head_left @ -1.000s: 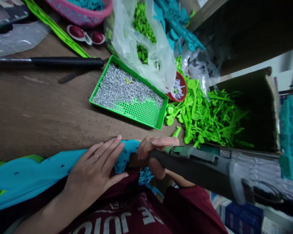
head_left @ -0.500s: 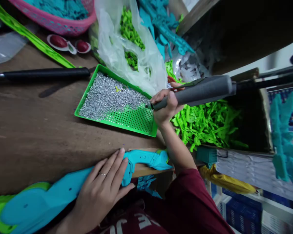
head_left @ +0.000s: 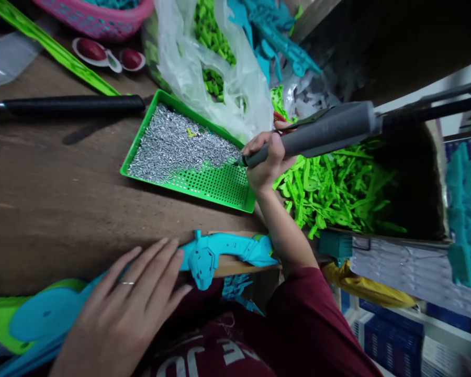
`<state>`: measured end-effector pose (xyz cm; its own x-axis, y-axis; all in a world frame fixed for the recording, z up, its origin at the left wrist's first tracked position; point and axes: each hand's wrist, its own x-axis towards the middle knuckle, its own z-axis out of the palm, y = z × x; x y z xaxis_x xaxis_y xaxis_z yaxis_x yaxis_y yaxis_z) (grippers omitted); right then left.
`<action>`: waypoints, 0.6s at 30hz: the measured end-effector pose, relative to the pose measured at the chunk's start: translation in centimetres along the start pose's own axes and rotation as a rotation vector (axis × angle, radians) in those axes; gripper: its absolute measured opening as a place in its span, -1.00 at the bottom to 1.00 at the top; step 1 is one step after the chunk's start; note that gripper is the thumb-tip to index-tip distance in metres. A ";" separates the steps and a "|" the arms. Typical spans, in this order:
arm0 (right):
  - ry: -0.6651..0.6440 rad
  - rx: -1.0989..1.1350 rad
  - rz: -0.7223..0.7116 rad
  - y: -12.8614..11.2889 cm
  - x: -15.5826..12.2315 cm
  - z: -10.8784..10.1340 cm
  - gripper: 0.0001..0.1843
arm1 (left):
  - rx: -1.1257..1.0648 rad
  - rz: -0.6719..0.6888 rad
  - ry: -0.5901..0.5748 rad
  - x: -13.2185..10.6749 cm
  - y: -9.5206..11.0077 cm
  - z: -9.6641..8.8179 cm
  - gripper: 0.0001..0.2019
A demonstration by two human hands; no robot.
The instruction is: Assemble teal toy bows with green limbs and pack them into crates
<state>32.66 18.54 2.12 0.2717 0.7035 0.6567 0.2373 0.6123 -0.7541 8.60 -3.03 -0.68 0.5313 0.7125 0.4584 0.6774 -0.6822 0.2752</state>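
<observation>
My left hand, a ring on one finger, lies with fingers stretched out over a long blue plastic toy-gun-shaped part. Its middle is hidden under the hand; a rounded end shows at the left. A lime-green plastic piece shows beneath that end. My right hand is closed around a grey electric screwdriver, its tip pointing left over the corner of a green perforated tray. Small silver screws fill much of the tray, with a tiny yellow piece among them.
A black-handled tool lies left of the tray. Behind stand a pink basket and a plastic bag of small green parts. On the right, a cardboard box holds many green parts. Blue parts hang at far right.
My left hand has slid left and nearer along the blue part, uncovering more of its middle section. My right hand keeps the screwdriver over the tray; the view has shifted slightly.
</observation>
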 end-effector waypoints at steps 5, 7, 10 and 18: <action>0.064 0.023 -0.041 0.2 0.4 0.3 -0.73 | 0.017 -0.073 -0.029 -2.4 -2.0 -0.8 -0.62; 0.075 0.037 -0.026 -0.2 0.6 0.4 -0.74 | 0.019 -0.076 -0.013 -2.1 -2.0 -0.9 -0.62; 0.109 0.111 -0.023 -2.9 -0.1 0.6 -0.82 | 0.003 -0.094 0.009 -1.3 -1.7 -1.0 -0.65; -0.090 0.073 -0.175 -11.5 -4.1 -0.4 -0.77 | 0.027 -0.116 0.023 -1.6 -1.5 -0.7 -0.68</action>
<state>29.16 8.44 8.12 0.1468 0.6112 0.7777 0.2041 0.7506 -0.6284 6.37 -3.21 -1.22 0.4369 0.7819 0.4446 0.7472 -0.5907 0.3045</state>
